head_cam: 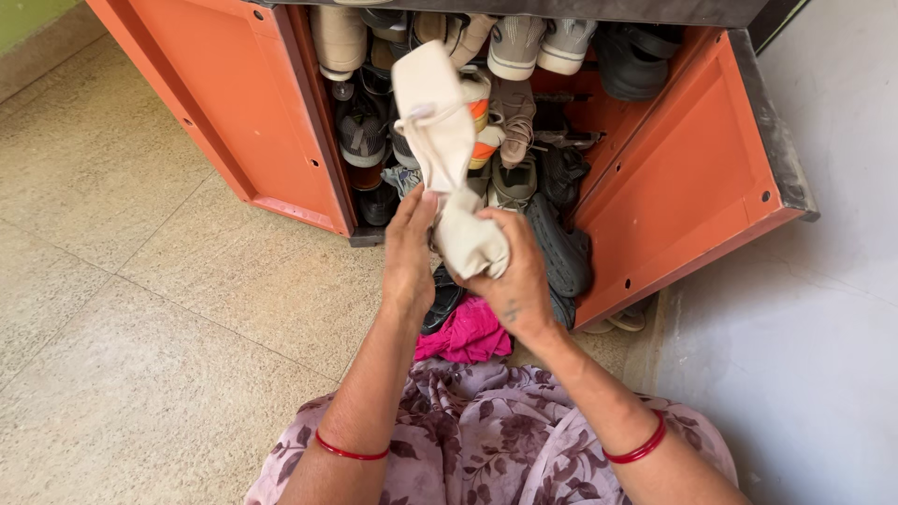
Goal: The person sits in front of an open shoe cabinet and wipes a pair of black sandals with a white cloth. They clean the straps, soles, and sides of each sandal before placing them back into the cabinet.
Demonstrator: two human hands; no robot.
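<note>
A cream cloth drawstring bag (440,122) hangs upright in front of an open orange shoe cabinet (673,178). My left hand (409,257) grips the bag at its narrow middle. My right hand (514,276) is closed around the bag's bunched lower end (470,241). Both wrists carry a thin red bangle. Below my hands a bright pink cloth (468,335) lies on the floor, next to my floral patterned lap (486,440).
The cabinet's two orange doors (234,103) stand swung open. Its shelves hold several shoes, grey, beige and black (557,243). A pale sandal (622,321) peeks out under the right door. Beige tiled floor (140,309) spreads to the left; a grey-white wall (814,327) rises on the right.
</note>
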